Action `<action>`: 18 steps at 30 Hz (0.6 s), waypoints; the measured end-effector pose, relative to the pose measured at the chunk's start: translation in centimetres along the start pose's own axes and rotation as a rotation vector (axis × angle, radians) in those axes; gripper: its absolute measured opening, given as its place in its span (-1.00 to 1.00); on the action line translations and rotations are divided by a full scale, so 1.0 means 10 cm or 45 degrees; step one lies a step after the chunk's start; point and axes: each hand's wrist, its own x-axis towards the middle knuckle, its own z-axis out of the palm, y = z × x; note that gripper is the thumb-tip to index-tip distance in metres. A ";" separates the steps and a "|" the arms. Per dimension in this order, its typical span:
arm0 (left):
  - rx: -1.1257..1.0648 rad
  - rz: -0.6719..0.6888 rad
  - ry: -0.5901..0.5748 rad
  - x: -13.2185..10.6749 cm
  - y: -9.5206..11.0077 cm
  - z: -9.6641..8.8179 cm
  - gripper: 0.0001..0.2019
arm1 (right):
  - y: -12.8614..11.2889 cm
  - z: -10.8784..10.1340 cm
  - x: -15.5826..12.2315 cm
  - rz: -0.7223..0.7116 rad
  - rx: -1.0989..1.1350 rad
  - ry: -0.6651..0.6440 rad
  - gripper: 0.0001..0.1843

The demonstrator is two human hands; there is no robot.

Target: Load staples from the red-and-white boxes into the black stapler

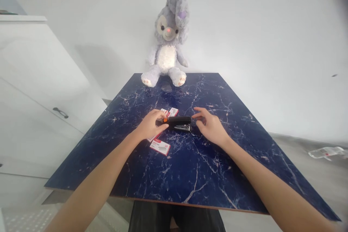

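A black stapler (pixel 179 123) with an orange rear end lies on the dark blue marble table (pixel 195 166), its top arm lifted a little. My left hand (pixel 150 125) is closed around the stapler's orange rear end. My right hand (pixel 209 125) pinches its front tip with thumb and fingers. Small red-and-white staple boxes lie around it: one box (pixel 160 146) near my left wrist, and two more boxes (pixel 170 111) just behind the stapler.
A grey plush rabbit (pixel 167 43) sits at the table's far edge against the white wall. A white cabinet (pixel 40 90) with a dark handle stands to the left. A clear plastic wrapper (pixel 326 151) lies on the floor to the right.
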 end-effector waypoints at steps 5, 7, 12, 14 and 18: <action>0.012 0.020 -0.024 0.01 0.00 -0.02 -0.79 | -0.08 0.12 -0.05 -0.127 0.004 -0.212 -0.50; -0.008 -0.011 -0.040 0.02 0.01 -0.04 -0.78 | -0.08 0.14 -0.06 -0.097 0.035 -0.207 -0.51; -0.084 -0.104 -0.055 0.04 0.04 -0.08 -0.78 | -0.03 0.14 -0.04 -0.064 0.075 -0.143 -0.58; -0.112 -0.113 -0.046 0.04 0.02 -0.08 -0.79 | -0.01 0.13 -0.04 -0.064 0.066 -0.125 -0.65; -0.161 -0.135 -0.008 0.04 -0.05 -0.04 -0.79 | 0.00 0.13 -0.04 -0.076 0.049 -0.109 -0.73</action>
